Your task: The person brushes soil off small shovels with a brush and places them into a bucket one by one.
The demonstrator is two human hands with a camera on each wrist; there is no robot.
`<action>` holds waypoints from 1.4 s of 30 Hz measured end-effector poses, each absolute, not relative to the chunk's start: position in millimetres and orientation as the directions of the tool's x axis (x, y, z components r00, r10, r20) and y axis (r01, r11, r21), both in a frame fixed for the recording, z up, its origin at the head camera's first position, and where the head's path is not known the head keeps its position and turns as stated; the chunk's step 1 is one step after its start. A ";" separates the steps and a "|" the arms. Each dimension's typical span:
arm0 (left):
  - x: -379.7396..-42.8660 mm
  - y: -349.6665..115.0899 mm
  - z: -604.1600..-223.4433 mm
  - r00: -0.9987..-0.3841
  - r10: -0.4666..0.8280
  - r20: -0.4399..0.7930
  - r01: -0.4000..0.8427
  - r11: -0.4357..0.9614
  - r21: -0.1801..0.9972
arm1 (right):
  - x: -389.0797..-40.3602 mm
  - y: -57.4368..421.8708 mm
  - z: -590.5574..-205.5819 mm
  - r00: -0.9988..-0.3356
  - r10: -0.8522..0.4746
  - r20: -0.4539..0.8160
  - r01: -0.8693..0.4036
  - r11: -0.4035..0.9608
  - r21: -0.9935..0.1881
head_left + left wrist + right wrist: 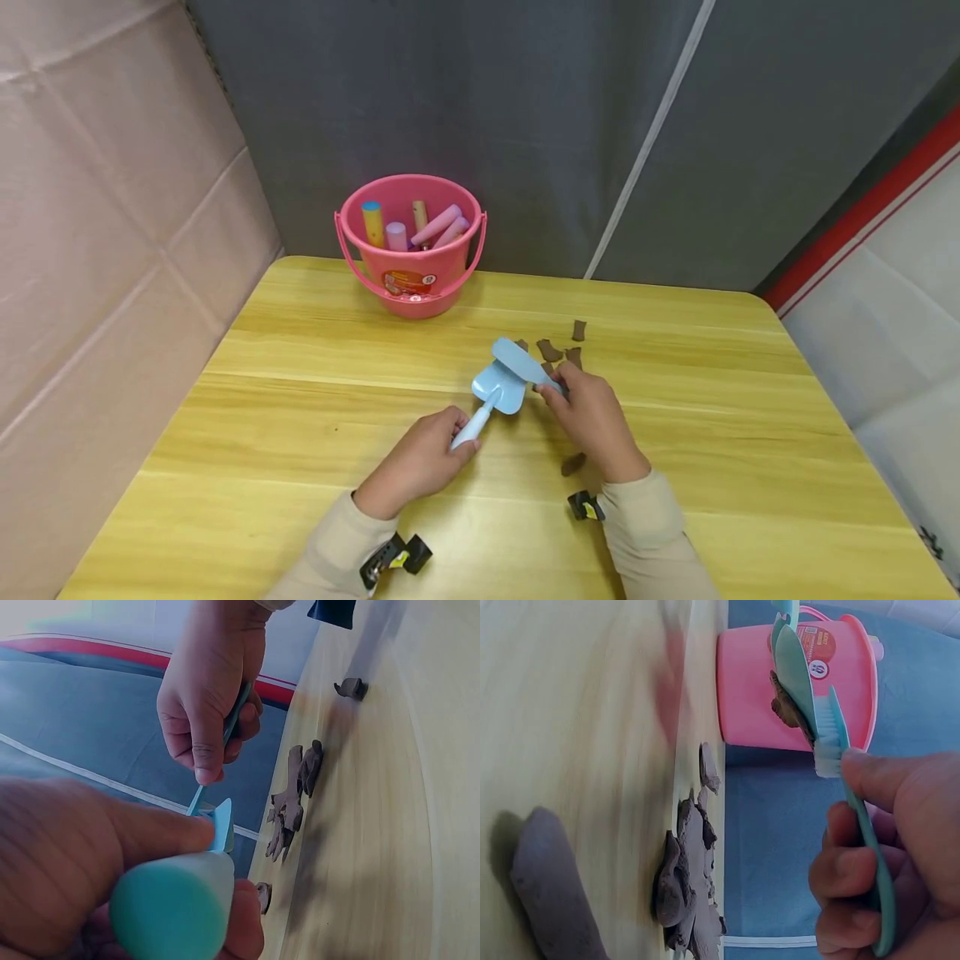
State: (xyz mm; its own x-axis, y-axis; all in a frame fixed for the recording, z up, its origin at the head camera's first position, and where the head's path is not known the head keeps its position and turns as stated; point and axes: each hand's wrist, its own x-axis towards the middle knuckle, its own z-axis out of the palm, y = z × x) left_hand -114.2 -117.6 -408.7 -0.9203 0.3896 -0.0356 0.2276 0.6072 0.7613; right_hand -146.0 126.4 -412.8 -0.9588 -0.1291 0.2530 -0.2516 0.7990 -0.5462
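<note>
My left hand (423, 457) grips the white handle of a small light-blue dustpan (510, 398), lifted above the table. In my right hand (596, 421) is a light-blue brush (517, 360), pinched near its head with fingers wrapped round the handle. The brush's white bristles (826, 742) meet the edge of the pan in the right wrist view. A brown piece (787, 705) shows right along the pan's lower side there. Several flat, clay-like brown pieces (549, 350) lie on the table beyond my right hand. Another brown lump (573, 464) rests beside the right wrist.
A pink bucket (408, 304) with its handle hanging down stands at the back left, holding several coloured sticks (437, 223). The yellow wood-grain table (285, 400) ends at a dark grey partition (465, 100). Wrist cameras are strapped to both sleeves.
</note>
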 end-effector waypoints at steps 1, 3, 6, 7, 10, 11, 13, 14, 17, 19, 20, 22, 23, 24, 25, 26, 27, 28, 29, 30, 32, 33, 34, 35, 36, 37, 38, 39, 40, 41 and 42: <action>-113.6 -117.7 -408.7 -0.917 0.397 -0.046 0.221 0.601 0.768 | -146.5 126.9 -412.2 -0.960 -0.109 0.257 -0.238 0.803 -0.547; -112.0 -117.8 -409.0 -0.906 0.419 -0.069 0.212 0.588 0.781 | -147.6 129.6 -411.4 -0.962 -0.066 0.263 -0.206 0.811 -0.548; -110.2 -118.6 -409.1 -0.898 0.431 -0.087 0.193 0.564 0.803 | -148.5 135.6 -409.1 -0.960 0.000 0.279 -0.161 0.817 -0.553; -110.0 -119.1 -408.8 -0.901 0.426 -0.087 0.187 0.559 0.808 | -148.6 137.8 -408.3 -0.959 0.009 0.283 -0.156 0.815 -0.558; -111.2 -120.1 -407.7 -0.917 0.392 -0.070 0.176 0.558 0.811 | -147.0 142.6 -406.0 -0.958 0.018 0.286 -0.155 0.806 -0.571; -111.7 -120.4 -407.4 -0.921 0.382 -0.069 0.173 0.561 0.810 | -146.1 143.2 -405.5 -0.958 0.012 0.287 -0.163 0.802 -0.575; -112.6 -120.8 -407.4 -0.923 0.377 -0.076 0.165 0.567 0.807 | -143.8 142.8 -405.3 -0.960 -0.013 0.280 -0.181 0.789 -0.587; -113.0 -120.8 -407.8 -0.922 0.378 -0.082 0.162 0.570 0.805 | -142.4 141.7 -405.1 -0.960 -0.033 0.278 -0.197 0.786 -0.586; -113.3 -121.1 -409.0 -0.923 0.374 -0.094 0.153 0.579 0.801 | -137.9 135.9 -404.8 -0.955 -0.149 0.254 -0.274 0.768 -0.579; -113.3 -121.2 -409.6 -0.923 0.371 -0.097 0.149 0.581 0.800 | -135.4 131.6 -404.9 -0.944 -0.236 0.232 -0.328 0.761 -0.560; -113.3 -121.1 -409.8 -0.923 0.372 -0.096 0.152 0.582 0.799 | -134.4 129.9 -405.1 -0.937 -0.269 0.221 -0.348 0.762 -0.547; -113.2 -121.0 -409.9 -0.922 0.375 -0.097 0.152 0.581 0.800 | -133.5 128.0 -406.3 -0.931 -0.309 0.193 -0.364 0.764 -0.533; -113.1 -121.0 -409.9 -0.921 0.377 -0.098 0.151 0.578 0.802 | -133.6 127.8 -407.1 -0.933 -0.308 0.187 -0.360 0.770 -0.526; -113.0 -120.9 -409.7 -0.919 0.380 -0.101 0.150 0.575 0.804 | -133.9 128.2 -407.8 -0.937 -0.299 0.182 -0.349 0.782 -0.516; -112.8 -120.9 -409.6 -0.918 0.382 -0.102 0.149 0.573 0.806 | -134.4 129.3 -408.5 -0.943 -0.279 0.181 -0.333 0.793 -0.510; -112.6 -120.9 -409.4 -0.918 0.383 -0.102 0.149 0.571 0.808 | -135.3 130.7 -409.0 -0.949 -0.254 0.188 -0.315 0.802 -0.507; -112.5 -121.0 -409.2 -0.918 0.382 -0.104 0.146 0.569 0.809 | -136.1 132.4 -409.5 -0.954 -0.223 0.199 -0.294 0.812 -0.504; -112.3 -121.1 -409.1 -0.919 0.381 -0.102 0.147 0.569 0.809 | -136.9 134.4 -409.8 -0.960 -0.186 0.212 -0.270 0.819 -0.507; -112.2 -121.2 -409.1 -0.919 0.380 -0.100 0.147 0.569 0.809 | -137.6 136.4 -410.2 -0.962 -0.147 0.228 -0.246 0.828 -0.504; -112.2 -121.3 -409.1 -0.920 0.379 -0.100 0.147 0.570 0.809 | -138.6 138.4 -410.8 -0.962 -0.111 0.250 -0.226 0.837 -0.498; -112.3 -121.4 -409.3 -0.920 0.378 -0.102 0.143 0.568 0.811 | -139.5 141.7 -410.9 -0.957 -0.045 0.287 -0.190 0.843 -0.502; -112.4 -121.5 -409.5 -0.920 0.377 -0.105 0.140 0.567 0.812 | -139.6 143.0 -411.1 -0.954 -0.020 0.300 -0.176 0.846 -0.504; -112.7 -121.6 -409.7 -0.920 0.376 -0.108 0.136 0.565 0.814 | -139.8 143.9 -411.1 -0.952 -0.005 0.306 -0.168 0.845 -0.508; -113.0 -121.7 -410.1 -0.920 0.376 -0.110 0.133 0.564 0.815 | -139.2 144.0 -410.2 -0.951 -0.002 0.308 -0.168 0.841 -0.514; -113.4 -121.8 -410.3 -0.921 0.374 -0.112 0.129 0.563 0.816 | -138.4 143.2 -408.9 -0.952 -0.008 0.307 -0.175 0.835 -0.521; -113.8 -122.0 -410.5 -0.921 0.372 -0.113 0.128 0.563 0.816 | -137.3 141.7 -407.2 -0.953 -0.027 0.301 -0.190 0.828 -0.528; -114.4 -122.2 -410.8 -0.922 0.370 -0.112 0.128 0.565 0.815 | -136.1 139.6 -405.7 -0.954 -0.059 0.294 -0.214 0.822 -0.528; -114.9 -122.5 -410.9 -0.924 0.367 -0.109 0.130 0.568 0.813 | -135.0 137.0 -404.5 -0.954 -0.101 0.282 -0.242 0.814 -0.528; -115.6 -122.6 -411.2 -0.925 0.364 -0.107 0.131 0.572 0.810 | -133.6 133.9 -403.1 -0.951 -0.148 0.270 -0.275 0.804 -0.527; -116.2 -122.8 -411.4 -0.927 0.361 -0.102 0.136 0.576 0.806 | -132.4 130.7 -402.1 -0.946 -0.199 0.257 -0.309 0.796 -0.520; -116.7 -122.9 -411.4 -0.928 0.359 -0.100 0.137 0.579 0.804 | -131.9 128.0 -402.4 -0.936 -0.252 0.245 -0.345 0.791 -0.506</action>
